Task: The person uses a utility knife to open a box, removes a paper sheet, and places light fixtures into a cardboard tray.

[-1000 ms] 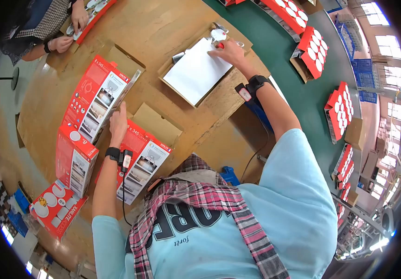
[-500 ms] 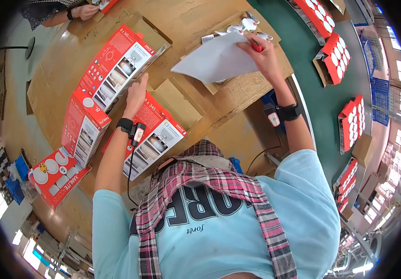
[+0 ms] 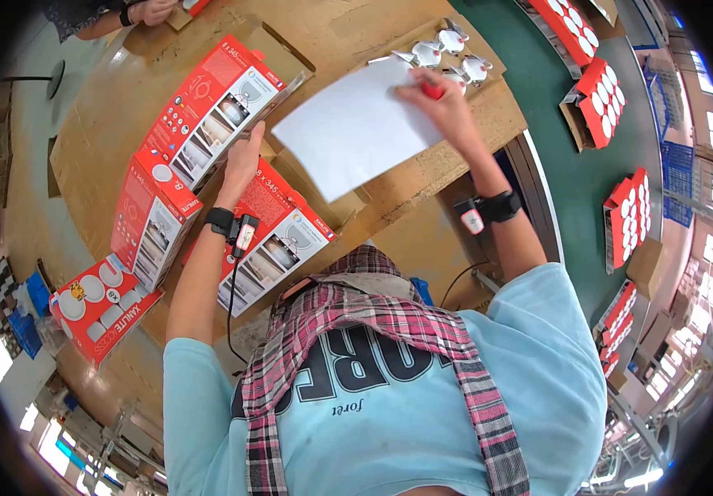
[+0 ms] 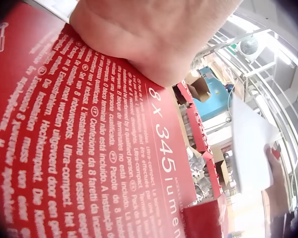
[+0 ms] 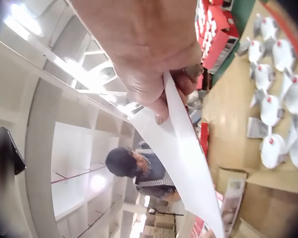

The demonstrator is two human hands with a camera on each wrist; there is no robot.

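Observation:
My right hand (image 3: 447,112) pinches a large white sheet (image 3: 356,124) by its upper edge, with a small red thing (image 3: 432,89) showing at its fingers. In the right wrist view the sheet (image 5: 181,153) hangs from between thumb and fingers. Round white lamps with metal clips (image 3: 453,41) lie in a cardboard tray just beyond that hand. My left hand (image 3: 243,165) rests along the top of the near red carton (image 3: 286,236), beside another tall red carton (image 3: 220,116). Close up, the heel of the left hand (image 4: 139,39) lies against the printed red panel (image 4: 99,148).
Two more red cartons, one upright (image 3: 154,211) and one lying lower left (image 3: 104,306), stand on the wooden table (image 3: 340,37). A green conveyor (image 3: 530,99) on the right carries red boxes of white discs (image 3: 604,103). Another person's hands (image 3: 154,12) are at the far left.
My right hand has lifted the white sheet off the tray and brought it left towards the near carton, uncovering the lamps. The left hand stays at the cartons. The head view has shifted.

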